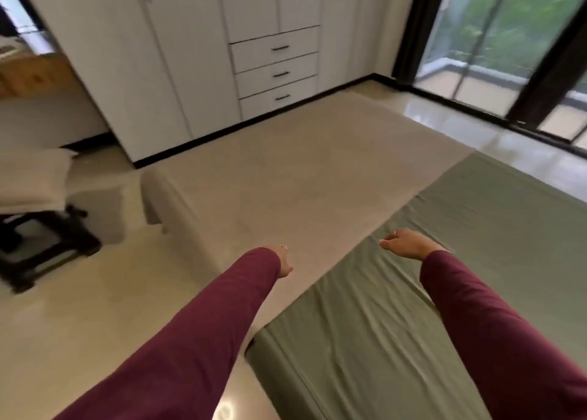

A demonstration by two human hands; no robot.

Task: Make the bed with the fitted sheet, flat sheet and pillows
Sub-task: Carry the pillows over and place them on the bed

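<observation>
Two hands over the bed: right hand (408,244) loosely open above green sheet (381,334), left hand (284,262) grip untellable

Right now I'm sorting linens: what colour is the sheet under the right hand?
Sage green sheet, plain, seen in the head view.

Head view looks forward and down over bed (286,178).
</observation>
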